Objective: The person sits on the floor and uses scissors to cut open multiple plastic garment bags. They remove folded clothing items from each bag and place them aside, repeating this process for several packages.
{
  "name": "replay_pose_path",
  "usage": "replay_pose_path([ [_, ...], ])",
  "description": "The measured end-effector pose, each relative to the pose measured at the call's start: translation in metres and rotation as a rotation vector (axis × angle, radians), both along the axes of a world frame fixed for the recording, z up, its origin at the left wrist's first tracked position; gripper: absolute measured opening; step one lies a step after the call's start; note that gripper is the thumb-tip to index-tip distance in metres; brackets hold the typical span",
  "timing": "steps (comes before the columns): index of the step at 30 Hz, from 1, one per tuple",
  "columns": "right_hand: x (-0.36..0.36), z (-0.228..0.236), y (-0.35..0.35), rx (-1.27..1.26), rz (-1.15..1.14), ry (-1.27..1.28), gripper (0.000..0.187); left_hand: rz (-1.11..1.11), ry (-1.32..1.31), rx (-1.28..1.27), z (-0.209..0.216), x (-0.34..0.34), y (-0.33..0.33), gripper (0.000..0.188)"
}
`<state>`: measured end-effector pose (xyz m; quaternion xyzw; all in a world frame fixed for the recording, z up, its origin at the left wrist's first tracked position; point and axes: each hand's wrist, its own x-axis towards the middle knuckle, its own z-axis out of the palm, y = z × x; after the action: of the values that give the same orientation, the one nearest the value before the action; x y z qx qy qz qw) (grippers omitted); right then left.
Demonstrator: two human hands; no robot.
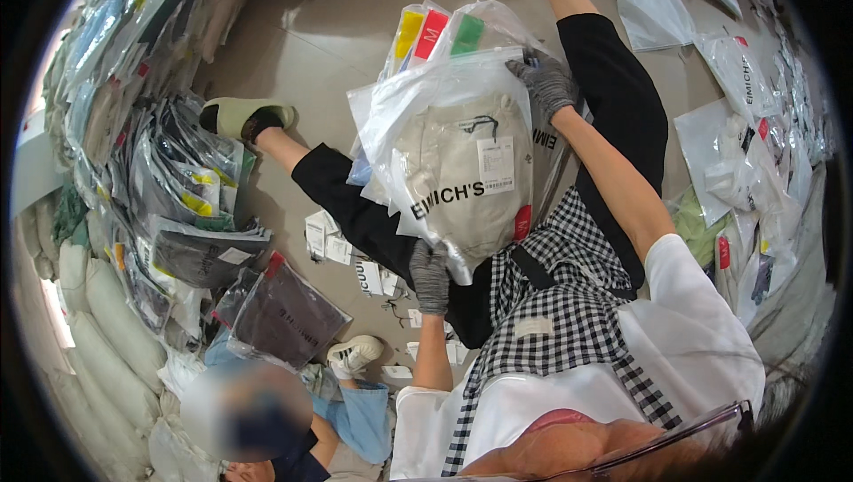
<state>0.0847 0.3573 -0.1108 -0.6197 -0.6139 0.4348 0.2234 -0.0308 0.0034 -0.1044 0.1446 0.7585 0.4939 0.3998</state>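
A clear plastic garment bag lies over my lap. In it is a folded beige garment with a dark drawstring, a white barcode label and a red sticker. My left hand, in a grey knit glove, is closed on the bag's lower left edge. At the upper right corner, my gloved right hand grips the bag's edge, with its fingertips partly hidden. Behind this bag several more bags fan out, showing a yellow sticker, a red sticker and a green sticker.
Stacks of bagged dark garments stand on the left. A bagged brown garment and loose white tags lie on the floor. Bagged clothes are piled at the right. Another person sits at the lower left.
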Motion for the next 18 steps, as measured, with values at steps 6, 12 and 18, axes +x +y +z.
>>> replay_pose_path([
  [6,-0.023,0.001,0.016,0.041,0.161,0.321,0.033,-0.644,1.087,-0.489,0.078,-0.018,0.068,0.029],
  [12,-0.023,0.029,0.000,0.238,0.182,0.425,0.023,-0.442,1.303,0.395,0.087,-0.043,0.256,0.014],
  [18,-0.014,0.037,-0.003,0.058,0.069,0.470,0.020,-0.702,1.030,0.493,0.040,-0.057,0.323,0.009],
])
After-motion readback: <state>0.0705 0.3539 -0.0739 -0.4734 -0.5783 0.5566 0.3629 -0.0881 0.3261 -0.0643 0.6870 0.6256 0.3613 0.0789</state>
